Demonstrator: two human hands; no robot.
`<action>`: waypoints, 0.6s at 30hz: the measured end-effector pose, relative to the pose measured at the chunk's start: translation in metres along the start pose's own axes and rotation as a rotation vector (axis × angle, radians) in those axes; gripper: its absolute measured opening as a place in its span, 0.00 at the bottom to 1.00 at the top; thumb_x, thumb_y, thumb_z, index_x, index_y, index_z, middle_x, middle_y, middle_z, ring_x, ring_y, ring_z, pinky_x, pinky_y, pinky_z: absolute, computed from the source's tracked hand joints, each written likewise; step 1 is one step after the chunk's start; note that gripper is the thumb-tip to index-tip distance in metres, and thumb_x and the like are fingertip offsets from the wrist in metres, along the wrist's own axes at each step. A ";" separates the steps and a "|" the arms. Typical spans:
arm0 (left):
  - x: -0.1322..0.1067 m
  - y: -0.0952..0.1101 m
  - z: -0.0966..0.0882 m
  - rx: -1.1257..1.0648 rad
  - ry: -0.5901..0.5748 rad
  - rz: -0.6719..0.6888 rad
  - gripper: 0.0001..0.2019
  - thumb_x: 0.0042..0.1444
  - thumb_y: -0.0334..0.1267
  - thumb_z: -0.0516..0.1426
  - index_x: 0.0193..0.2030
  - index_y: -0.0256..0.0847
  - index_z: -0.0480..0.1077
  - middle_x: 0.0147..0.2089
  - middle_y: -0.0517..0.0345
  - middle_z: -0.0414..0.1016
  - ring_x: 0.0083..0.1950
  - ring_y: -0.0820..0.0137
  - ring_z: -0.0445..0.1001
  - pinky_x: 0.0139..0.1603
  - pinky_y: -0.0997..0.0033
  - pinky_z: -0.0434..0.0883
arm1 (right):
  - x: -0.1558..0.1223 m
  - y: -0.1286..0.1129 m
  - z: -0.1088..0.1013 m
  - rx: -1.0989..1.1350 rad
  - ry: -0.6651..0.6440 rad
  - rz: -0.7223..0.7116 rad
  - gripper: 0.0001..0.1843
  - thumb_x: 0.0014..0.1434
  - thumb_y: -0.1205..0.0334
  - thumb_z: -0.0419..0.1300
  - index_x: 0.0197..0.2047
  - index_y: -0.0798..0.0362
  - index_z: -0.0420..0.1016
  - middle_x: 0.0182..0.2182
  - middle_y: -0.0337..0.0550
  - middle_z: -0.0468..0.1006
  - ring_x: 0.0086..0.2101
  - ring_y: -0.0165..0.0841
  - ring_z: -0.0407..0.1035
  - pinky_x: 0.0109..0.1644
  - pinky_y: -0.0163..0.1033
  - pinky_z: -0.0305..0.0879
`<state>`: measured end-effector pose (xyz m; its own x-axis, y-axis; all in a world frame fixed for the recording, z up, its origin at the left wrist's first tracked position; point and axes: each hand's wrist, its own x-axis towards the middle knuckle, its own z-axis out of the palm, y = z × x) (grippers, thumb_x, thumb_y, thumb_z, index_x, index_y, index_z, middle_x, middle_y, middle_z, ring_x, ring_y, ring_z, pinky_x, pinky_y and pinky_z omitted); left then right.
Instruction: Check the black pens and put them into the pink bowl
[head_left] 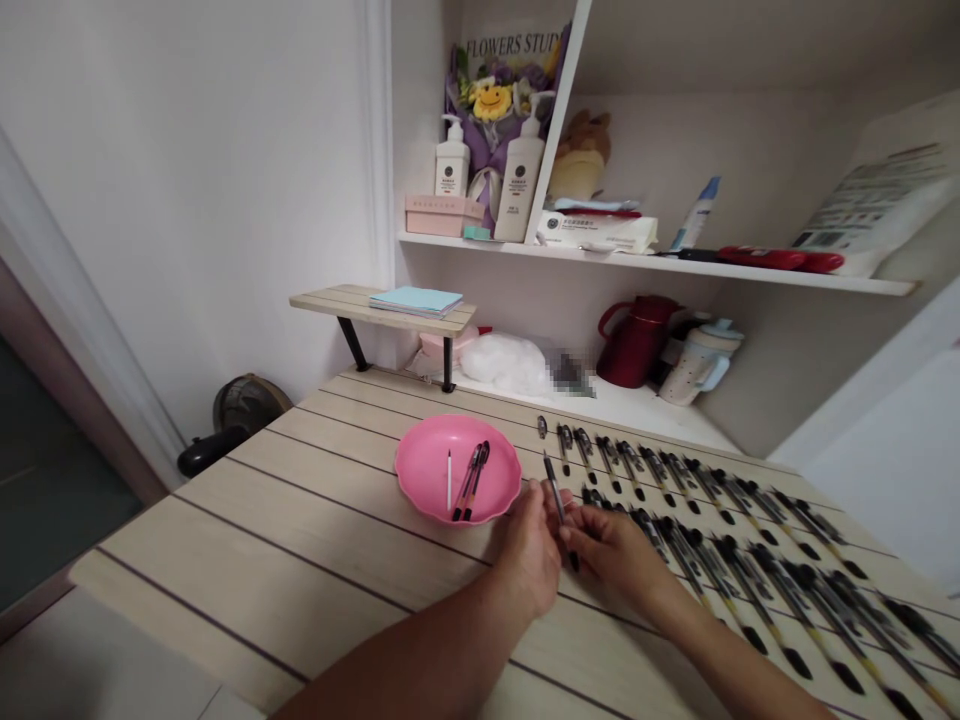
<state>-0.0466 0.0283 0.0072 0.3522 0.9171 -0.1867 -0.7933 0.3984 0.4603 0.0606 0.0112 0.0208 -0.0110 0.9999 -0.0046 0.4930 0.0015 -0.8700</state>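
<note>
My left hand (531, 548) and my right hand (609, 545) meet over the wooden table (300, 540), both with fingers pinched on one black pen (553, 490) that sticks up and away from them. Just left of the hands stands a pink bowl (427, 465) holding two black pens (471, 480) and a thin white refill (449, 480). To the right, several black pens (750, 540) lie in two long rows across the table, the nearer row starting right beside my right hand.
A small wooden riser (375, 305) with a blue notebook (416, 300) stands at the table's back. Behind are a red jug (634, 340), a white cup (701, 362) and a shelf (652, 262) of bottles. A fan (236, 410) sits low on the left.
</note>
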 end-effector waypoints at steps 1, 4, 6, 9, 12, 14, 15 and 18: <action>0.000 0.001 0.000 -0.013 -0.009 -0.023 0.19 0.49 0.53 0.54 0.37 0.36 0.67 0.39 0.50 0.70 0.41 0.68 0.69 0.42 0.70 0.65 | 0.010 -0.006 -0.005 -0.063 0.031 -0.004 0.11 0.49 0.56 0.56 0.21 0.53 0.66 0.13 0.34 0.68 0.16 0.26 0.60 0.21 0.31 0.53; 0.000 0.001 0.001 -0.011 0.023 -0.033 0.20 0.51 0.52 0.53 0.39 0.36 0.67 0.41 0.49 0.70 0.42 0.67 0.69 0.42 0.68 0.66 | 0.046 -0.024 -0.018 -0.306 0.124 0.050 0.12 0.50 0.56 0.54 0.24 0.54 0.70 0.14 0.36 0.71 0.17 0.27 0.63 0.21 0.30 0.55; -0.001 -0.001 0.001 0.042 0.085 0.036 0.18 0.50 0.51 0.54 0.38 0.37 0.66 0.37 0.51 0.70 0.38 0.69 0.70 0.39 0.69 0.66 | 0.073 -0.032 -0.022 -0.487 0.131 0.107 0.12 0.51 0.57 0.53 0.26 0.55 0.73 0.16 0.39 0.73 0.18 0.27 0.66 0.22 0.30 0.57; -0.003 -0.007 0.000 0.227 0.135 0.164 0.17 0.48 0.51 0.55 0.29 0.36 0.64 0.24 0.59 0.65 0.24 0.75 0.65 0.27 0.74 0.63 | 0.109 -0.032 -0.016 -0.591 0.116 0.134 0.10 0.48 0.62 0.54 0.26 0.56 0.75 0.17 0.42 0.75 0.21 0.28 0.69 0.25 0.29 0.59; -0.004 -0.012 -0.001 0.390 0.117 0.211 0.19 0.49 0.54 0.53 0.25 0.36 0.62 0.19 0.63 0.61 0.18 0.78 0.59 0.20 0.77 0.56 | 0.135 -0.024 -0.006 -0.676 0.111 0.157 0.06 0.44 0.67 0.57 0.21 0.58 0.75 0.19 0.49 0.76 0.25 0.33 0.71 0.28 0.31 0.60; -0.004 -0.014 -0.001 0.421 0.106 0.198 0.20 0.50 0.55 0.51 0.25 0.37 0.62 0.18 0.63 0.60 0.17 0.78 0.59 0.19 0.77 0.56 | 0.145 -0.018 -0.002 -0.731 0.115 0.177 0.05 0.41 0.70 0.58 0.20 0.60 0.75 0.21 0.53 0.77 0.28 0.36 0.72 0.30 0.33 0.61; -0.004 -0.014 -0.001 0.428 0.104 0.189 0.21 0.50 0.56 0.51 0.25 0.37 0.62 0.18 0.63 0.60 0.17 0.78 0.59 0.19 0.77 0.56 | 0.149 -0.016 -0.001 -0.753 0.118 0.186 0.05 0.41 0.70 0.58 0.21 0.61 0.75 0.22 0.55 0.77 0.29 0.38 0.72 0.30 0.34 0.62; -0.004 -0.015 -0.001 0.445 0.099 0.176 0.21 0.51 0.56 0.49 0.25 0.37 0.61 0.18 0.62 0.60 0.18 0.78 0.59 0.19 0.77 0.56 | 0.156 -0.010 -0.003 -0.794 0.120 0.206 0.06 0.41 0.71 0.57 0.24 0.63 0.76 0.22 0.56 0.77 0.28 0.38 0.73 0.29 0.34 0.62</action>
<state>-0.0366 0.0189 0.0003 0.1661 0.9755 -0.1441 -0.5396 0.2122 0.8148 0.0563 0.1668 0.0298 0.2179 0.9754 -0.0341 0.9430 -0.2194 -0.2501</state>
